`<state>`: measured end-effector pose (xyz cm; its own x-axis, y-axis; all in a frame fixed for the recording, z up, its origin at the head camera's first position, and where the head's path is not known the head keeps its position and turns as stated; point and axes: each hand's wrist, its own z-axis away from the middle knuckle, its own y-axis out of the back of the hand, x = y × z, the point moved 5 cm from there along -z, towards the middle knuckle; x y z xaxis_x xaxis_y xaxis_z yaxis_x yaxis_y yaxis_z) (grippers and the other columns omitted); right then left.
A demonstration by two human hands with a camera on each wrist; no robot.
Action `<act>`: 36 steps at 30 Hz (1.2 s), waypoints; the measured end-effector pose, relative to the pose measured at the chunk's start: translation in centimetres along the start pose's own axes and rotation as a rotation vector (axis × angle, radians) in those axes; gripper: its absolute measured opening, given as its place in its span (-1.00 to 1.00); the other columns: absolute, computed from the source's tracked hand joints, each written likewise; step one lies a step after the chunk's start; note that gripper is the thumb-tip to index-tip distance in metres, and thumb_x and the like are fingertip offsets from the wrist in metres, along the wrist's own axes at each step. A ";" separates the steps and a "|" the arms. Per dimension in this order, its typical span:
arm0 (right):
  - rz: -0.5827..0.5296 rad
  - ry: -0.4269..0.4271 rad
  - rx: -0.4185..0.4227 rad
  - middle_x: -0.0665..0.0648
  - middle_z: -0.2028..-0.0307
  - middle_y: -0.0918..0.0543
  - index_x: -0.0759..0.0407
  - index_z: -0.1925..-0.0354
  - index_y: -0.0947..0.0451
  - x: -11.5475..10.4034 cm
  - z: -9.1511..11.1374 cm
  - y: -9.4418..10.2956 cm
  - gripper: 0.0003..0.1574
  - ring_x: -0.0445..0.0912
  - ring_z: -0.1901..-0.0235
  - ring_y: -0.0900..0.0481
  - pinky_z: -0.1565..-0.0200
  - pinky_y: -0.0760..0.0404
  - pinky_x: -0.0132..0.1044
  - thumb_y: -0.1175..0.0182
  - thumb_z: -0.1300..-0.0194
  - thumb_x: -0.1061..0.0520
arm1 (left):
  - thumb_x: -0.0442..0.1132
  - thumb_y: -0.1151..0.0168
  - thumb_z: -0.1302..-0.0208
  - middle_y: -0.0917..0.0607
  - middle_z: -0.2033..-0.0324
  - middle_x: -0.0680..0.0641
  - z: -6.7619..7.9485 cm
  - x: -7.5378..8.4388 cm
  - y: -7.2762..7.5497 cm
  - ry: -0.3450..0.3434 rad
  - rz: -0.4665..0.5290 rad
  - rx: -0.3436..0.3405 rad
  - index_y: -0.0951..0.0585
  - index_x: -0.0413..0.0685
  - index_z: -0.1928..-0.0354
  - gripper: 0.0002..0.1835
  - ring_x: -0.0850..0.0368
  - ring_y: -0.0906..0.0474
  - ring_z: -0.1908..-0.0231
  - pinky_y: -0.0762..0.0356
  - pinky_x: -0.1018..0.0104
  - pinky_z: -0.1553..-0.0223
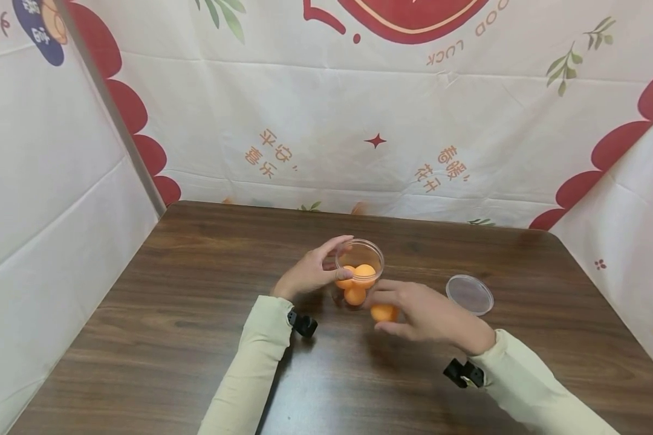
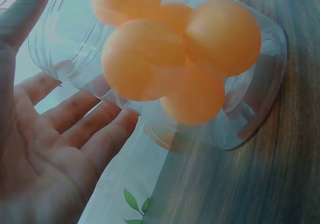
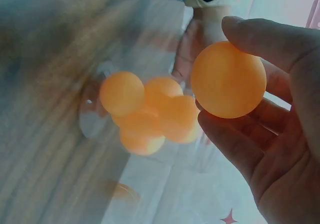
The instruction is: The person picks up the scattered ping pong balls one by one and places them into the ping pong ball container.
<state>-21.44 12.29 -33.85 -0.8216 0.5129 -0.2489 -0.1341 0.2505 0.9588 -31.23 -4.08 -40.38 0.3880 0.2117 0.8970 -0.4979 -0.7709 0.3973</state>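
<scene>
A clear plastic jar (image 1: 366,256) stands on the table with its round mouth uncovered. My left hand (image 1: 309,273) grips it from the left near the rim, thumb on the near side and fingers round the far side. Several orange ping-pong balls (image 2: 142,59) lie heaped in the jar's lower part. Just right of the jar, my right hand (image 1: 421,309) pinches another orange ping-pong ball (image 3: 229,80) between thumb and fingers. In the right wrist view this ball is close to the jar and overlaps its upper part.
A clear round lid (image 1: 470,295) lies flat on the brown wooden table (image 1: 196,272), right of the jar and beyond my right hand. Behind the table's far edge hangs a white printed cloth (image 1: 326,115), with more cloth on both sides.
</scene>
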 end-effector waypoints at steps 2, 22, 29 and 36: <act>-0.003 -0.001 0.003 -0.06 0.06 -0.57 -0.02 0.06 -0.58 0.2 -0.1 0.4 -0.68 -0.29 0.26 -0.49 0.23 -0.55 -0.33 -0.33 -0.18 0.09 | 0.14 -0.25 -0.20 -0.33 -0.36 -0.16 0.0 0.0 0.0 0.000 -0.007 0.000 -0.17 0.09 -0.44 -0.18 -0.07 -0.28 -0.34 -0.37 0.09 -0.25; -0.013 -0.027 0.116 0.00 0.16 -0.61 0.12 0.10 -0.62 2.5 -2.7 3.6 -0.65 -0.24 0.30 -0.49 0.28 -0.56 -0.30 -0.39 -0.12 0.11 | 0.20 -0.24 -0.16 -0.31 -0.37 -0.16 -0.1 -0.2 0.1 -0.001 0.029 -0.008 -0.14 0.04 -0.45 -0.11 -0.11 -0.25 -0.36 -0.36 0.08 -0.26; -0.021 -0.039 0.120 0.00 0.11 -0.62 0.09 0.09 -0.62 3.2 -3.9 3.6 -0.69 -0.19 0.20 -0.54 0.20 -0.58 -0.25 -0.35 -0.16 0.13 | 0.24 -0.23 -0.15 -0.33 -0.36 -0.17 0.0 -0.3 0.1 0.019 0.027 -0.011 -0.16 0.20 -0.44 -0.14 -0.10 -0.28 -0.34 -0.37 0.10 -0.26; -0.020 -0.064 0.117 0.01 0.11 -0.62 0.05 0.10 -0.63 3.8 -5.2 3.0 -0.73 -0.20 0.22 -0.56 0.19 -0.58 -0.27 -0.31 -0.21 0.04 | 0.31 -0.20 -0.11 -0.34 -0.35 -0.05 0.2 -0.1 0.2 0.045 0.012 -0.010 -0.13 0.14 -0.46 -0.07 -0.02 -0.31 -0.32 -0.38 0.13 -0.25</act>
<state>-27.79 10.74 -31.18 -0.7816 0.5575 -0.2798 -0.0818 0.3531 0.9320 -31.23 -4.33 -40.46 0.3466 0.2293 0.9095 -0.5105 -0.7674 0.3880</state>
